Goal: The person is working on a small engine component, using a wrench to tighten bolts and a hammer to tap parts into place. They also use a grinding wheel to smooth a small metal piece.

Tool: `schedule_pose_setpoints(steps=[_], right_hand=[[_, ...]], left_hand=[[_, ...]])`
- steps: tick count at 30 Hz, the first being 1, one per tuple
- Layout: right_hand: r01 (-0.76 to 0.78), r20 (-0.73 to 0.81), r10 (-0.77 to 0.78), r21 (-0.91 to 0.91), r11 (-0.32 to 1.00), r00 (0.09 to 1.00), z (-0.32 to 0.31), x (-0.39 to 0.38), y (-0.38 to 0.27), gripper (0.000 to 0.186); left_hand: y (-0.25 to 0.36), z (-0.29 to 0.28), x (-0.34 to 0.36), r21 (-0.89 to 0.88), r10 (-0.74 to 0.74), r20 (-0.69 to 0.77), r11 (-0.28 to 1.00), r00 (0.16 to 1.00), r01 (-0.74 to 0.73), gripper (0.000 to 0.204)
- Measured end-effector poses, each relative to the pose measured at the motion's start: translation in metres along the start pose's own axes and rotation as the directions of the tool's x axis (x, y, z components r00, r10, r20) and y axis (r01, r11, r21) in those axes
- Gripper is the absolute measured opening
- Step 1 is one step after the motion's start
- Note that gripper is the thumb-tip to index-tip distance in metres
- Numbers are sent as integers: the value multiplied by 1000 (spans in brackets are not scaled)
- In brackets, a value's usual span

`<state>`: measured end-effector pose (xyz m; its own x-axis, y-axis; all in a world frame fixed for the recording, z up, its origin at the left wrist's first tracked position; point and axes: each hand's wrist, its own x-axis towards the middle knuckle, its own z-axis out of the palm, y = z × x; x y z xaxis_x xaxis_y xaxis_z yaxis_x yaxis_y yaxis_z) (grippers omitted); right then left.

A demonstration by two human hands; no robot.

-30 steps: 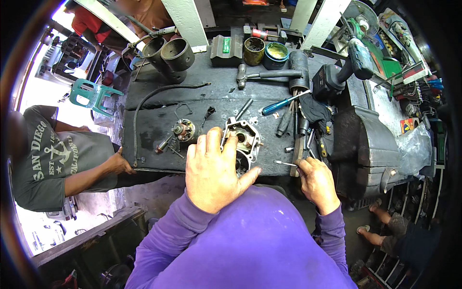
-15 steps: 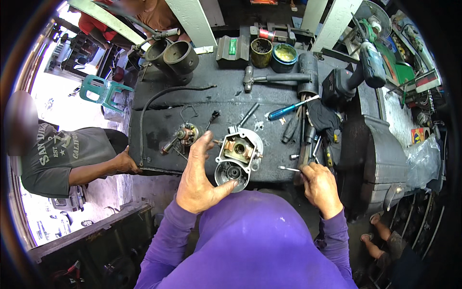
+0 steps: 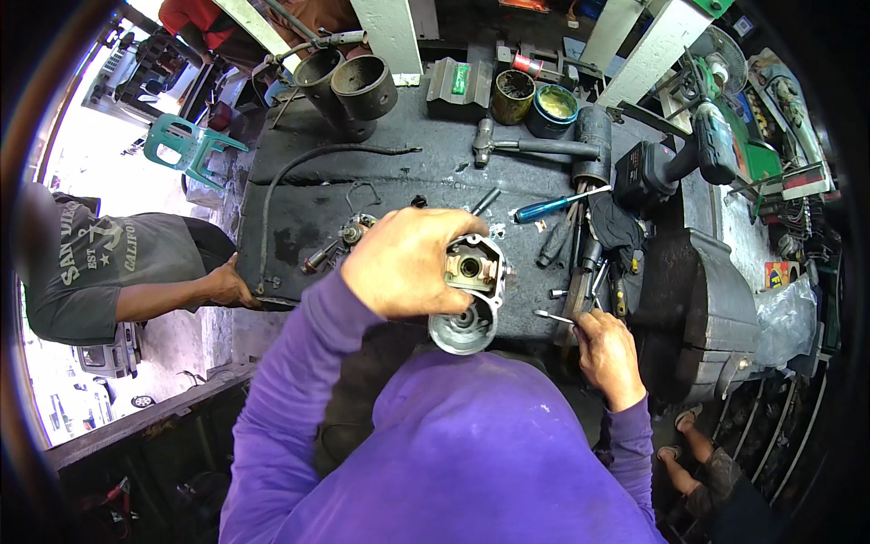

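Note:
My left hand point(image 3: 408, 263) is wrapped round the left side of a cast metal housing point(image 3: 464, 334), thumb across its front and fingers behind its upper edge. Two openings show in the housing: a copper-coloured inside with a dark round hole above, and a round silver cup below. It sits at the bench's near edge. To the right, my right hand point(image 3: 609, 354) is closed on a slim metal tool point(image 3: 555, 316), whose pale flat end points left; its exact kind is unclear. Partly behind my left hand lies a small copper-and-metal assembly point(image 3: 352, 234).
On the dark bench point(image 3: 299, 213) lie a hammer point(image 3: 535, 146), a blue screwdriver point(image 3: 553, 208), a cordless drill point(image 3: 671, 168) and a bent hose point(image 3: 317, 159). Metal cylinders point(image 3: 362, 82) and grease tins point(image 3: 555, 109) stand behind. A co-worker's hand point(image 3: 234, 286) rests on the left edge.
My left hand has gone from spread beside the housing to gripping it. The view has shifted slightly. My right hand still holds the slim tool.

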<state>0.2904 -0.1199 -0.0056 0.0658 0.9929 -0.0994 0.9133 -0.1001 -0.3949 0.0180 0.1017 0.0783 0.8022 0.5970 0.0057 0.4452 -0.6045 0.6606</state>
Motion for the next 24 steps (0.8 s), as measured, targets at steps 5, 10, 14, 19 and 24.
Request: schedule_pose_setpoints(steps=[5, 10, 14, 19, 24], right_hand=[[-55, 5, 55, 0, 998, 998, 6, -9, -2, 18], [-53, 10, 53, -1, 999, 999, 10, -9, -7, 17], [-39, 13, 39, -29, 999, 999, 13, -10, -10, 17], [-62, -2, 62, -18, 998, 998, 17, -16, -15, 17], [-108, 15, 108, 7, 994, 994, 19, -22, -17, 14]], left_hand=[[30, 36, -38, 161, -101, -389, 971, 916, 175, 83], [-25, -3, -29, -239, 143, 2, 961, 990, -138, 118], [-45, -1, -5, -330, 314, 108, 907, 943, -264, 99], [-40, 11, -11, -385, 176, 71, 913, 982, -136, 88], [-20, 45, -37, -342, -35, -295, 937, 955, -71, 80]])
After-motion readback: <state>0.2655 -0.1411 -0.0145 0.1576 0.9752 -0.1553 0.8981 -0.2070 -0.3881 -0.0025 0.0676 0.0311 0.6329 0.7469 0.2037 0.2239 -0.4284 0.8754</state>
